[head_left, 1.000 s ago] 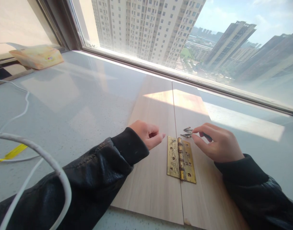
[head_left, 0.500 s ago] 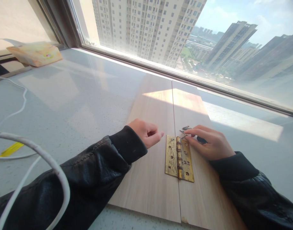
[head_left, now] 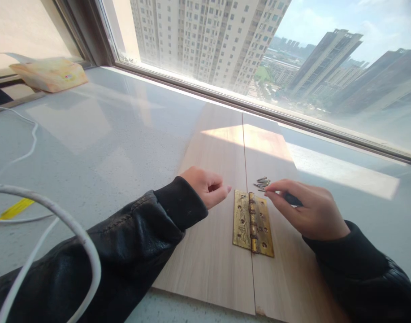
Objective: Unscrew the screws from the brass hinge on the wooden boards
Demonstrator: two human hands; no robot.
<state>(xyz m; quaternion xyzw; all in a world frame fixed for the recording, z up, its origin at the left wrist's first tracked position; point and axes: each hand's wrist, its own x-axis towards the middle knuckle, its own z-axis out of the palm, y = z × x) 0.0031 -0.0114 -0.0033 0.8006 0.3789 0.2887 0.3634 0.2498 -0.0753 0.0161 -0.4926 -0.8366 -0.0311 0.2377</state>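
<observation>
A worn brass hinge [head_left: 253,223] lies unfolded across the seam between two pale wooden boards [head_left: 212,260], its leaves flat on either side. Just beyond its top edge is a small pile of screws [head_left: 261,183]. My right hand [head_left: 304,208] is closed beside the pile, thumb and forefinger pinching a thin screw at the fingertips. A dark object [head_left: 292,198], only partly visible, is tucked inside that hand's palm. On the left board my left hand [head_left: 207,186] is curled closed, thumb tip near the hinge's upper left corner; anything inside its fingers is hidden.
White cables [head_left: 86,251] loop across the left foreground, one with a yellow tag [head_left: 15,209]. A tissue pack [head_left: 52,75] sits at the far left of the speckled white counter [head_left: 124,134]. A window frame [head_left: 198,92] runs along the back, with tall buildings outside.
My right hand has drawn back slightly to the right and down from the screw pile, which now shows more fully. My left hand stays in place.
</observation>
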